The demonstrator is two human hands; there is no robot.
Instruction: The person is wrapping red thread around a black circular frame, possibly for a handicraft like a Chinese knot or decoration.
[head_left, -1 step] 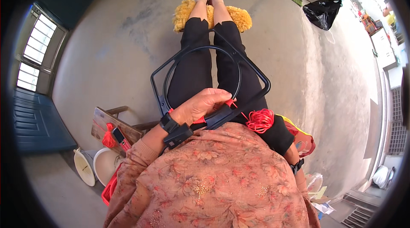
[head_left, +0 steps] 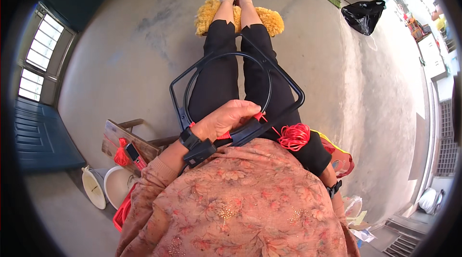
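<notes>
A black ring-shaped plastic frame (head_left: 231, 53) with angular outer bars lies across my lap. My left hand (head_left: 226, 117) is closed around the near side of its ring, thumb and fingers pressed together by a wrapping of red cord (head_left: 258, 116). From there a strand runs right to a loose bundle of red cord (head_left: 294, 136) on my right thigh. My right hand (head_left: 328, 175) is down beside my right hip, next to a red bag with a yellow edge (head_left: 342, 157). Its fingers are hidden, so what it holds does not show.
To the left, a wooden stool (head_left: 118, 134) bears another red cord bundle (head_left: 121, 153) and a phone (head_left: 136, 156). White buckets (head_left: 117, 187) stand beside it. My feet rest past a yellow fluffy cushion (head_left: 209, 13). A black plastic bag (head_left: 364, 16) lies at the far right.
</notes>
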